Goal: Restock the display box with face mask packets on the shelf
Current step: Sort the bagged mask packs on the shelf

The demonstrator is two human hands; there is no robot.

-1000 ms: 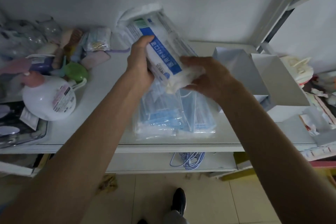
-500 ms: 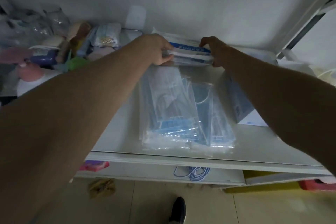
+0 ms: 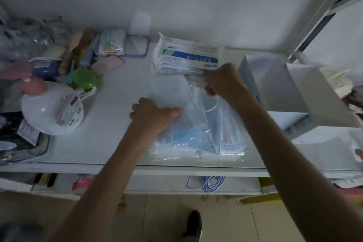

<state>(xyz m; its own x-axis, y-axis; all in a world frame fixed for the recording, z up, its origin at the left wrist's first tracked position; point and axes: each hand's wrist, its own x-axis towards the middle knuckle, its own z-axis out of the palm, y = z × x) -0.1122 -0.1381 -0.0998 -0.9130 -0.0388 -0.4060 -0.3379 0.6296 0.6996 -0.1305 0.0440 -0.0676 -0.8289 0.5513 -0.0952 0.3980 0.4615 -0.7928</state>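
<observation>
Left hand (image 3: 152,115) covers part of the clear mask packets (image 3: 196,124); right hand's (image 3: 223,82) fingertips curl from view. Printed packet (image 3: 188,56) lettering unreadable; tray (image 3: 42,148) cut by left edge.

1. White mask packet stack (image 3: 187,56) at the shelf's back: blue band with white characters, too blurred to read.
2. White pump bottle (image 3: 52,109): pink label, print too small to read.

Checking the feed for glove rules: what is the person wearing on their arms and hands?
Nothing shows on them. The left hand and right hand are bare, with no gloves, rings, watch or bands visible. Both forearms are uncovered up to the frame edge, so no sleeves appear. The light is dim, so fine marks could go unseen.
</observation>
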